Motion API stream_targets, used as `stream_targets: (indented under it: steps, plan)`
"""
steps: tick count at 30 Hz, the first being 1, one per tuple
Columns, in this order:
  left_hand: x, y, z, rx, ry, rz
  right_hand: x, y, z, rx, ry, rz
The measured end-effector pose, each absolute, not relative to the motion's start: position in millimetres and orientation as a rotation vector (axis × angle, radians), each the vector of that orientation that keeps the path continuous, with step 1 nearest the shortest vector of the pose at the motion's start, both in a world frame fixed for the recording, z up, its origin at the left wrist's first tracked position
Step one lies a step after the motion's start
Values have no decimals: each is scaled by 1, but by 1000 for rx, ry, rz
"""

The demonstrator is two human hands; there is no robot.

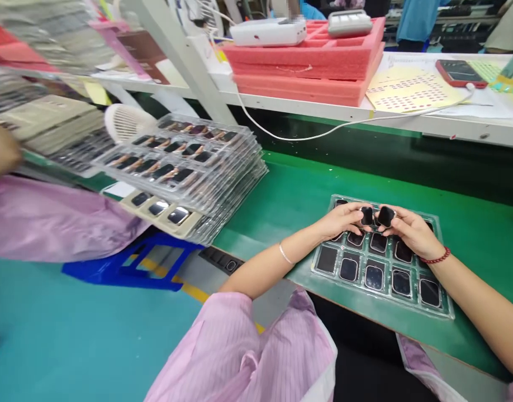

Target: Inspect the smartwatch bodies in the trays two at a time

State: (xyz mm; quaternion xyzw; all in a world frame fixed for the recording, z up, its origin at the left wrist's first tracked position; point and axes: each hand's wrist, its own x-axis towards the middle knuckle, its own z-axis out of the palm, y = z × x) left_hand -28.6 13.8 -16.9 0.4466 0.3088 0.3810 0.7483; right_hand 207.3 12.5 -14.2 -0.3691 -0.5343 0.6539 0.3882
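Observation:
Over the far rows of a clear plastic tray, both of my hands are raised close together. My left hand pinches a dark, square-faced watch case between thumb and fingers. In my right hand is a second watch case, its black face tilted up. Below them, the tray's pockets hold several similar watch cases in rows, black faces up. My fingers cover part of the far pockets.
A tall stack of clear trays with watch pieces stands left on the green bench. Behind are a white shelf edge, red foam trays and a hanging white cable. Another person's pink sleeve reaches in from the left, above a blue stool.

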Motion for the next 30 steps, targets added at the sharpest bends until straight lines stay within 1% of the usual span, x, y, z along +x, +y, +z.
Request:
stream_targets:
  steps: [5, 10, 22, 30]
  plan:
    - [-18, 29, -10, 1094, 836, 852, 204, 14, -21, -996, -1451, 1462]
    - [-4, 31, -14, 1211, 915, 999, 203, 12, -15, -1018, -1486, 1278]
    - [-8, 17, -8, 1256, 930, 1001, 205, 11, -9, -1052, -1474, 1403]
    - [-7, 22, -24, 1333, 858, 1053, 207, 11, -6, -1085, -1563, 1302]
